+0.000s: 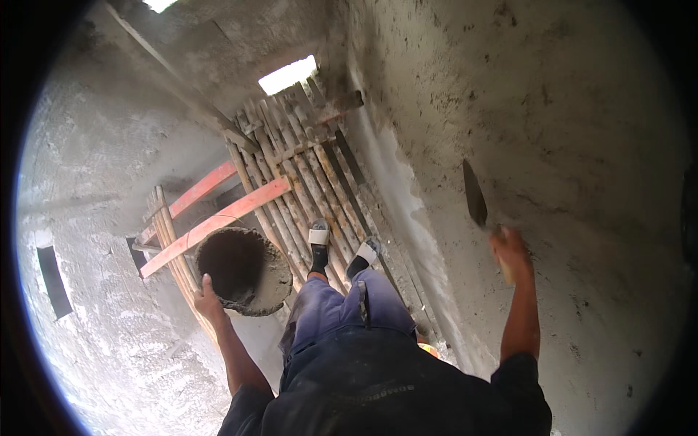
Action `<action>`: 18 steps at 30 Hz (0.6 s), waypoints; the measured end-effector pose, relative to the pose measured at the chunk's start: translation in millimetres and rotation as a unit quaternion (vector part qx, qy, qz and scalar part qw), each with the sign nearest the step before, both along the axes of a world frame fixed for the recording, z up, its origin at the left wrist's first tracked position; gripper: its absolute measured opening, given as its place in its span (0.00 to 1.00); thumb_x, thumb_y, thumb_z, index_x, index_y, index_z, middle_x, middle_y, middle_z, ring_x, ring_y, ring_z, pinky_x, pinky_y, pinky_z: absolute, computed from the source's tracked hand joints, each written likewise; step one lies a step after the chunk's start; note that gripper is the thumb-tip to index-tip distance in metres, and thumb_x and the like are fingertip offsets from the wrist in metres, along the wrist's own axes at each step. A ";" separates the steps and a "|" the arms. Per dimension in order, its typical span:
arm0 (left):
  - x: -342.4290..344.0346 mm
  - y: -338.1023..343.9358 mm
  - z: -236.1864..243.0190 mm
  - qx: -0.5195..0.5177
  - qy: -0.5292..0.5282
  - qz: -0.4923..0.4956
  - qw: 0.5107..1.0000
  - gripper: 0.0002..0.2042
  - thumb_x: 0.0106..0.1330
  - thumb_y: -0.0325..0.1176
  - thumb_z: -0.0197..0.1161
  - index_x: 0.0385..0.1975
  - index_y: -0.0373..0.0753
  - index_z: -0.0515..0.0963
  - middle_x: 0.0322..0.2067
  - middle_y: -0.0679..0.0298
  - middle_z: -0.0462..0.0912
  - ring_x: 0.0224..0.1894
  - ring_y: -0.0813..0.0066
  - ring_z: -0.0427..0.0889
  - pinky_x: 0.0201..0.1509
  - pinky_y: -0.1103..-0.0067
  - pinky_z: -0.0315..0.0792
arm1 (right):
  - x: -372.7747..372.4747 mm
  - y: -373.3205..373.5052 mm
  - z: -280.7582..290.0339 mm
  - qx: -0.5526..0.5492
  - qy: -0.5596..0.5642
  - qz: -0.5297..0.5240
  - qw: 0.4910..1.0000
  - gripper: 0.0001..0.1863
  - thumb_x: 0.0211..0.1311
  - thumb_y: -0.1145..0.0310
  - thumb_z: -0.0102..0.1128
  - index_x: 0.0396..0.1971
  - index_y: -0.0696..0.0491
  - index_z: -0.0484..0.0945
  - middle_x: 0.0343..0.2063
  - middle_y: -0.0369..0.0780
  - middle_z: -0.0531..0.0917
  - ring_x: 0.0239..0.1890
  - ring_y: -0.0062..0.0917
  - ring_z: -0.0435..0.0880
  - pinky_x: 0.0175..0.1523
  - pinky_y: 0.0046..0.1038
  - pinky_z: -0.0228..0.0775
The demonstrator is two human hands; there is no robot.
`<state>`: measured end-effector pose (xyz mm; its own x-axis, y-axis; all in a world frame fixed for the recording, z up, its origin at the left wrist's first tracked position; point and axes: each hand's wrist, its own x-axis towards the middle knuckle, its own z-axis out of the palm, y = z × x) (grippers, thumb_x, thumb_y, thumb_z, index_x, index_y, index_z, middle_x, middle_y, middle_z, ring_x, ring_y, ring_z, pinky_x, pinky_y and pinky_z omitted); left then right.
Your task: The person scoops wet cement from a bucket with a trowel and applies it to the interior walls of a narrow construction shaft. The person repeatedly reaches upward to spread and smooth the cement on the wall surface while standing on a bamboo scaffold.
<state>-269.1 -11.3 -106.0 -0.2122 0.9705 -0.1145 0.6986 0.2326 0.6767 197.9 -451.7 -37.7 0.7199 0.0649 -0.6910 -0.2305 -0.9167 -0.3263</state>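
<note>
My left hand [209,299] grips the near left rim of a round, dark mortar bucket [273,285]. Grey mortar is crusted along its rim and wall, and the inside is mostly in shadow. Out to the right, my right hand [512,251] is closed round the handle of a pointed trowel [475,195]. Its narrow dark blade points up and away, in front of the rough grey plastered wall [582,131]. Whether the blade touches the wall I cannot tell. No mortar can be made out on the blade.
My sandalled feet [318,234] stand on a platform of wooden poles [291,171] with gaps between them. Two reddish planks [218,225] cross at the left, beside another bundle of poles [171,240]. Bright window openings [288,75] show ahead; a pale ledge runs along the right wall's base.
</note>
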 end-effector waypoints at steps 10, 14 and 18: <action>78.6 -18.1 59.2 0.013 -0.075 -0.168 0.983 0.16 0.56 0.40 0.65 0.24 0.30 0.76 0.19 0.64 0.74 0.23 0.78 0.69 0.29 0.76 0.66 | -138.5 112.2 28.7 0.291 0.271 0.086 0.913 0.17 0.60 0.58 0.49 0.39 0.58 0.69 0.22 0.38 0.74 0.15 0.19 0.73 0.19 0.25 0.66; 111.3 -25.0 101.3 -0.046 -0.231 -0.214 0.948 0.14 0.54 0.36 0.67 0.17 0.34 0.72 0.17 0.72 0.70 0.21 0.85 0.65 0.24 0.81 0.61 | -145.8 193.1 7.2 0.281 0.251 0.234 0.896 0.15 0.60 0.61 0.49 0.34 0.59 0.73 0.23 0.39 0.74 0.18 0.26 0.77 0.22 0.30 0.70; 155.4 -43.8 177.2 -0.017 -0.239 -0.324 0.915 0.14 0.54 0.33 0.67 0.14 0.38 0.68 0.16 0.75 0.67 0.20 0.88 0.63 0.22 0.84 0.58 | -136.2 242.7 29.7 0.248 -0.050 0.498 0.830 0.12 0.56 0.65 0.50 0.29 0.58 0.79 0.28 0.44 0.79 0.28 0.37 0.81 0.34 0.38 0.75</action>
